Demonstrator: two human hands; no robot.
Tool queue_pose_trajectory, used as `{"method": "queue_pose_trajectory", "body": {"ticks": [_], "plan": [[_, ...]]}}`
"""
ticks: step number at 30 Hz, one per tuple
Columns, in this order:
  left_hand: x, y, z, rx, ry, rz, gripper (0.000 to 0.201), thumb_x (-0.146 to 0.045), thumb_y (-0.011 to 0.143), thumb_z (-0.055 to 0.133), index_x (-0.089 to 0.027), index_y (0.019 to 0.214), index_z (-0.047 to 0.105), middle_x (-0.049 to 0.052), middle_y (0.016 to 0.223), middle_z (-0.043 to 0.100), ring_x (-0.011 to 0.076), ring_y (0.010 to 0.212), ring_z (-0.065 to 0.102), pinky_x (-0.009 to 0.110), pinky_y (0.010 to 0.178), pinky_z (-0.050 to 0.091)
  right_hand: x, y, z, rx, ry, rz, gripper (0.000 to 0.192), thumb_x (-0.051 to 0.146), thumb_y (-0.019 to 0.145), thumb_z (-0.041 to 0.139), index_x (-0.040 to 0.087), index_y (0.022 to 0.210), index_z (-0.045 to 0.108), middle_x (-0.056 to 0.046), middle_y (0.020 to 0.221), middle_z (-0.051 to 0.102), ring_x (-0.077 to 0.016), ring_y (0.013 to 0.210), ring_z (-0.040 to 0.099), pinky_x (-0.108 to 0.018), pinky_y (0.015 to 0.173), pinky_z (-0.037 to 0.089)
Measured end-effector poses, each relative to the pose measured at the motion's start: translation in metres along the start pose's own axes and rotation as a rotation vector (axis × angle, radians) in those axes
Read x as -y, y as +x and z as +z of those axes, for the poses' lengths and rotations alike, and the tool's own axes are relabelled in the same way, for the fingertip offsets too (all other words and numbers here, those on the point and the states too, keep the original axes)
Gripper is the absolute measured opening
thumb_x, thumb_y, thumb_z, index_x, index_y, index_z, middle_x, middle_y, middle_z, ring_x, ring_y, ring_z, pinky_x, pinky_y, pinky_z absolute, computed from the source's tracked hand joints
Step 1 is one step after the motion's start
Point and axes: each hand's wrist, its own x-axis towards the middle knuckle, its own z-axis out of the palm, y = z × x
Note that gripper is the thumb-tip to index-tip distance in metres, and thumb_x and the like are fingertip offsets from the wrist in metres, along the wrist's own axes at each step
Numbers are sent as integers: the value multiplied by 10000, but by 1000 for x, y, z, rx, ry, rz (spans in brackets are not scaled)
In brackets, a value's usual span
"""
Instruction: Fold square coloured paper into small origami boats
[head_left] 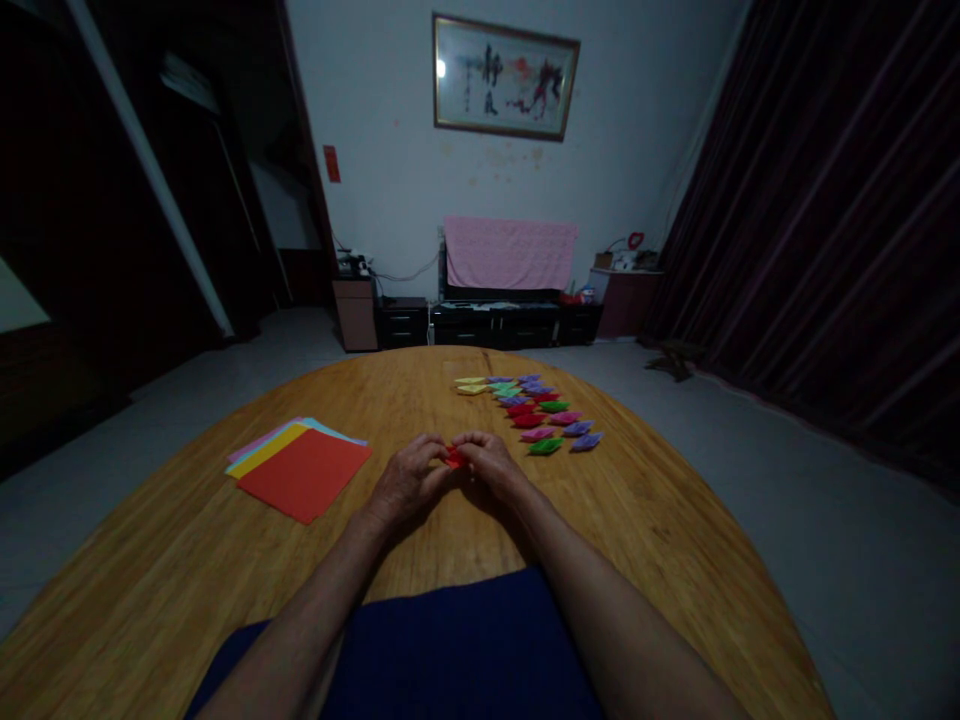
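Between my two hands is a small piece of folded red paper (454, 457), just above the table. My left hand (411, 472) pinches its left side with thumb and fingers. On the other side, my right hand (491, 465) grips it with curled fingers; much of the paper is hidden behind the fingertips. To the right of my hands lie rows of small folded paper boats (528, 421) in red, green, pink, purple and yellow. Left of my hands, a fanned stack of coloured paper sheets (306, 474) rests with a red sheet on top.
The round wooden table (630, 560) spreads around my arms. Beyond its far edge stand a low black cabinet (495, 328) and a screen draped with a pink cloth (511, 252). A small stool (673, 357) is on the floor by the dark curtain (817, 230).
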Motion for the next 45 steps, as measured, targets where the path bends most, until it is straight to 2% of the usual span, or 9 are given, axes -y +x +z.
{"method": "queue_pose_trajectory", "body": {"ticks": [9,12,15,23,26,28,34,40,45], "plan": [[-3,1,-2,-18,15,-142,212,-253,836,649,-182,659,556,-10,697,562,124,641,515,253,618,387,3,-7,3,73,60,-28,245,395,700,725,181,741,613,19,647,559,-97,560,475,-219,536,377],[-4,2,-5,-46,-8,-176,210,-274,847,630,-183,668,569,-10,693,566,125,643,520,253,618,383,8,-19,4,185,240,42,331,363,695,748,239,970,611,4,857,638,-124,712,555,-262,659,465],[-5,2,-8,-56,12,-167,200,-268,858,610,-184,679,579,-3,707,578,131,668,536,257,632,389,15,-24,2,225,184,20,442,253,656,732,290,1070,584,2,962,644,-143,767,569,-296,684,484],[13,-3,-4,14,102,-74,132,-236,877,599,-189,754,607,13,810,592,142,739,567,271,698,440,26,-26,-8,206,-414,-502,268,123,566,716,245,800,668,-81,1108,616,-268,1074,550,-358,824,478],[14,-3,-5,71,106,-28,122,-216,899,572,-191,794,629,30,868,607,153,805,590,279,735,465,23,-34,-10,219,-541,-642,291,126,576,716,234,845,692,-97,1247,579,-276,1093,552,-412,922,453],[12,-3,-5,110,110,-11,127,-214,914,556,-194,824,643,36,895,613,156,836,598,280,753,473,21,-37,-9,185,-477,-588,303,135,588,718,235,873,700,-91,1215,603,-259,1072,557,-377,893,467],[8,-2,-5,161,99,31,145,-231,947,530,-188,870,646,38,906,631,150,833,600,267,753,470,15,-22,0,132,-188,-193,47,230,674,665,184,676,657,-34,734,639,-145,691,556,-230,571,428],[1,-1,-5,171,48,47,151,-253,952,535,-206,891,665,34,926,660,156,875,617,273,781,477,5,-7,-4,88,-140,-52,106,251,663,659,160,609,662,-12,555,573,-97,504,486,-199,456,342],[6,-3,-2,123,-19,-23,107,-244,899,604,-209,823,670,23,870,694,156,822,640,280,769,486,-2,0,-7,66,-166,-96,61,215,637,681,166,607,661,-18,601,607,-109,553,518,-212,507,393]]}}
